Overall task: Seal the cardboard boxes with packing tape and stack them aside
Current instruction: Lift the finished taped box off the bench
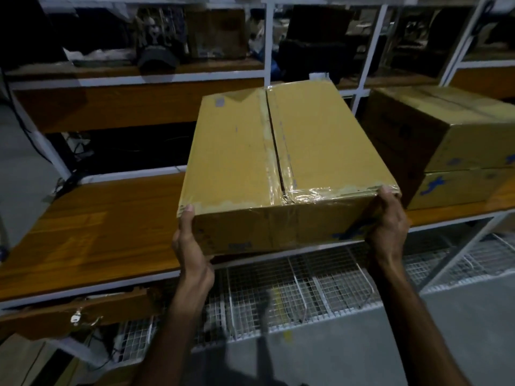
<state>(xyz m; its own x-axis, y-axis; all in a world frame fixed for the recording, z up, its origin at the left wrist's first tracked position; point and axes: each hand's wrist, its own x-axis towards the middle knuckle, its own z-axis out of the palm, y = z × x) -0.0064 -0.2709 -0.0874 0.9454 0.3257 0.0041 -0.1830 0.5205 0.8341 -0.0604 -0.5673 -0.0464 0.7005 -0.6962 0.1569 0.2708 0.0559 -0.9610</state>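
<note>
A flat yellow-brown cardboard box point(234, 151) with clear tape along its centre seam and near edge is held above the front of a wooden shelf point(92, 227). My left hand point(191, 243) grips its near left corner, thumb on the top edge. My right hand point(388, 221) grips the near right corner, thumb up on the taped edge. To the right, two similar taped boxes point(457, 140) sit stacked on the same shelf, close to the held box.
White metal shelving uprights point(269, 43) rise behind the box, with dark cluttered shelves and a cap point(157, 55) above. White wire mesh panels point(278, 291) lie under the shelf. Grey floor point(418, 344) lies at the lower right.
</note>
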